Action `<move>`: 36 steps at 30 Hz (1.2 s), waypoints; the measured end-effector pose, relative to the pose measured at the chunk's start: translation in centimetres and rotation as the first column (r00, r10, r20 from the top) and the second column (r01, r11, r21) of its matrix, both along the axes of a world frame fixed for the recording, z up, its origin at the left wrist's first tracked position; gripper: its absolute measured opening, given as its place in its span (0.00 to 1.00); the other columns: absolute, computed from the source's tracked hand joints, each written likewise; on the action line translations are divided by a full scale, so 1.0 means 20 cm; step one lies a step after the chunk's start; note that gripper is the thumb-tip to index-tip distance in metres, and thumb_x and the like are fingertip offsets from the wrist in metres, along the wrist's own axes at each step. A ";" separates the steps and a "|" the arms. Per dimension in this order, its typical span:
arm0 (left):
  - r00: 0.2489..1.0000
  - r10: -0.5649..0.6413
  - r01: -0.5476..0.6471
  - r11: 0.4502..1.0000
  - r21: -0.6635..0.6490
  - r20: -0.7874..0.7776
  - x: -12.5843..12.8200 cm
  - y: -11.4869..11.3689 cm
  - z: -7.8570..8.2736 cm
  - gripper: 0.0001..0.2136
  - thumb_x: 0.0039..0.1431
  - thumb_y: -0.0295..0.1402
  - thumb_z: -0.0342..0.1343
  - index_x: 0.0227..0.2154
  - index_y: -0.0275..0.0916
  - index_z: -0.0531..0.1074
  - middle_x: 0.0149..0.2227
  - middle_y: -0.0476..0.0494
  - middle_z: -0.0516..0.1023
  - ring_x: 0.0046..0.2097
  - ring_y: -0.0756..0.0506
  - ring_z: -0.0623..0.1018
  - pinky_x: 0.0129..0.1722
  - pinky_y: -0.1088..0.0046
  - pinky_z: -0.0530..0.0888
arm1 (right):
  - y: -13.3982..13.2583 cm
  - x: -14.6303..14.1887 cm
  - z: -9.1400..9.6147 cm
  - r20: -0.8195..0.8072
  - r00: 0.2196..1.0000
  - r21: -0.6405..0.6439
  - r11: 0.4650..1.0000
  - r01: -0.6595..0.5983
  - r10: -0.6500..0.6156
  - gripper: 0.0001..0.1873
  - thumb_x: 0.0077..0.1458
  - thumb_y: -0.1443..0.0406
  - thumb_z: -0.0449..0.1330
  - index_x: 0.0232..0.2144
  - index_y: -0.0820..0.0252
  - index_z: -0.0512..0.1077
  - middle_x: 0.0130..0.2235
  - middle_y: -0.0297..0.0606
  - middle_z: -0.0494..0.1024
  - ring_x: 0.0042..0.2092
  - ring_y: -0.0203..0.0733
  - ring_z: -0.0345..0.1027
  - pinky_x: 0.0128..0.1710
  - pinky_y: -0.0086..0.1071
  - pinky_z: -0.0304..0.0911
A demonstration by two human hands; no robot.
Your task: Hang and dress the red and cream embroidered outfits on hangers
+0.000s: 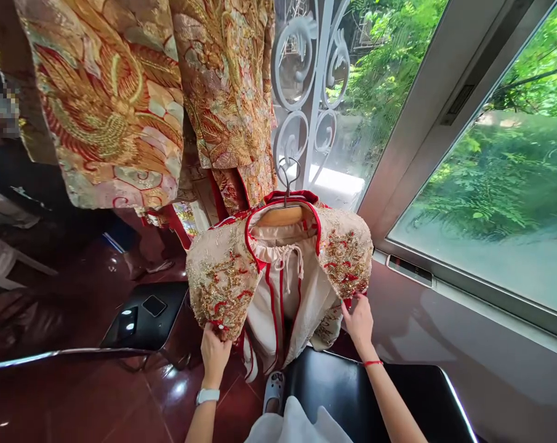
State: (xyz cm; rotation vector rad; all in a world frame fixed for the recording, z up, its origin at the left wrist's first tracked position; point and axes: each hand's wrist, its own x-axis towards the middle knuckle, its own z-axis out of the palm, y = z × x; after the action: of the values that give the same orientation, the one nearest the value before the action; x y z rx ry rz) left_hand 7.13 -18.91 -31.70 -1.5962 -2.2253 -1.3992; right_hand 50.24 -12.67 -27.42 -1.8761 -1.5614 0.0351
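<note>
A cream jacket point(278, 271) with red piping and gold and red embroidery hangs open on a wooden hanger point(282, 215) in front of me. My left hand point(214, 352), with a white watch at the wrist, is closed on the lower hem of the jacket's left front panel. My right hand point(359, 321), with a red string at the wrist, pinches the edge of the right sleeve. A cream lining and drawstring show inside the open front.
Gold and red embroidered robes point(116, 104) hang above at the left. A large window point(490, 184) with a white scrolled grille point(310, 80) fills the right. Black stools point(144, 314) stand on the glossy dark red floor; one black seat point(389, 394) is beside my legs.
</note>
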 end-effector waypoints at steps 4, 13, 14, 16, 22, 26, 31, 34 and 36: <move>0.996 -0.092 0.092 0.996 -0.012 -0.021 0.03 -0.05 0.02 0.14 0.53 0.42 0.54 0.38 0.39 0.69 0.38 0.32 0.78 0.44 0.32 0.80 0.45 0.54 0.78 | 0.12 -0.04 0.12 0.161 0.985 -0.099 0.994 -0.044 0.060 0.25 0.61 0.52 0.51 0.52 0.65 0.62 0.51 0.58 0.73 0.49 0.58 0.70 0.37 0.42 0.69; 0.926 0.012 -0.079 0.984 0.163 0.377 -0.01 -0.26 0.65 0.15 0.50 0.31 0.50 0.40 0.37 0.75 0.40 0.40 0.81 0.42 0.41 0.79 0.45 0.65 0.77 | -0.11 0.07 0.51 -0.006 0.956 0.020 0.956 -0.292 0.292 0.16 0.64 0.63 0.45 0.25 0.57 0.63 0.24 0.35 0.69 0.26 0.39 0.62 0.29 0.30 0.56; 0.925 0.036 -0.122 0.971 0.207 0.379 -0.01 -0.31 0.73 0.16 0.50 0.30 0.50 0.40 0.37 0.76 0.41 0.41 0.80 0.42 0.42 0.79 0.45 0.64 0.77 | -0.19 0.09 0.56 0.001 0.948 0.083 0.945 -0.318 0.319 0.17 0.64 0.63 0.45 0.24 0.56 0.63 0.24 0.34 0.69 0.26 0.38 0.62 0.29 0.30 0.56; 0.924 0.128 -0.246 0.920 0.304 0.360 0.04 -0.41 0.78 0.15 0.50 0.30 0.50 0.41 0.38 0.76 0.41 0.41 0.80 0.42 0.42 0.79 0.45 0.63 0.77 | -0.35 0.07 0.60 0.063 0.901 0.093 0.896 -0.434 0.430 0.17 0.64 0.64 0.47 0.23 0.57 0.64 0.25 0.35 0.70 0.28 0.39 0.64 0.31 0.30 0.58; 0.992 -0.002 -0.012 0.994 0.106 0.125 0.36 -0.54 0.35 0.10 0.51 0.34 0.52 0.34 0.40 0.76 0.30 0.36 0.81 0.30 0.39 0.80 0.29 0.65 0.76 | -0.46 -0.23 0.43 0.222 0.762 -0.482 0.747 -0.457 0.609 0.12 0.58 0.74 0.51 0.31 0.60 0.73 0.33 0.43 0.80 0.36 0.43 0.76 0.33 0.30 0.65; 0.952 -0.045 0.051 0.999 -0.011 0.303 0.32 -0.44 0.27 0.15 0.55 0.37 0.49 0.41 0.39 0.76 0.40 0.35 0.84 0.39 0.39 0.82 0.37 0.65 0.78 | -0.27 -0.39 0.47 0.283 0.748 -0.658 0.689 -0.305 0.601 0.13 0.63 0.71 0.51 0.39 0.63 0.76 0.41 0.51 0.82 0.43 0.49 0.78 0.41 0.34 0.67; 0.855 0.096 -0.131 0.991 0.034 0.509 0.16 -0.39 0.46 0.16 0.56 0.45 0.52 0.37 0.38 0.75 0.38 0.39 0.81 0.39 0.41 0.79 0.39 0.67 0.76 | -0.20 -0.51 0.64 0.216 0.710 -0.780 0.556 -0.287 0.670 0.13 0.63 0.70 0.53 0.38 0.65 0.79 0.41 0.54 0.82 0.43 0.50 0.79 0.40 0.34 0.69; 0.698 0.175 -0.325 0.941 0.089 0.694 0.12 -0.33 0.52 0.18 0.54 0.49 0.53 0.33 0.38 0.73 0.36 0.41 0.79 0.38 0.41 0.78 0.40 0.64 0.76 | -0.20 -0.67 0.71 0.084 0.664 -0.665 0.538 -0.518 0.743 0.10 0.61 0.67 0.58 0.43 0.62 0.77 0.42 0.50 0.82 0.44 0.50 0.78 0.43 0.35 0.69; 0.516 0.159 -0.381 0.923 0.059 0.841 0.13 -0.27 0.53 0.20 0.51 0.50 0.55 0.37 0.37 0.73 0.38 0.41 0.79 0.38 0.42 0.78 0.40 0.64 0.76 | -0.20 -0.87 0.72 -0.050 0.570 -0.389 0.510 -0.768 0.820 0.15 0.61 0.64 0.60 0.50 0.59 0.72 0.49 0.46 0.79 0.50 0.48 0.75 0.50 0.37 0.68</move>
State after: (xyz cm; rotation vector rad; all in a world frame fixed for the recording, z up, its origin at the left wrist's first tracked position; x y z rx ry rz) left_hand 9.74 -24.38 -21.18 -0.4199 -2.3656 -2.5378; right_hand 32.78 -16.60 -12.95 -1.2168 -2.5600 0.6763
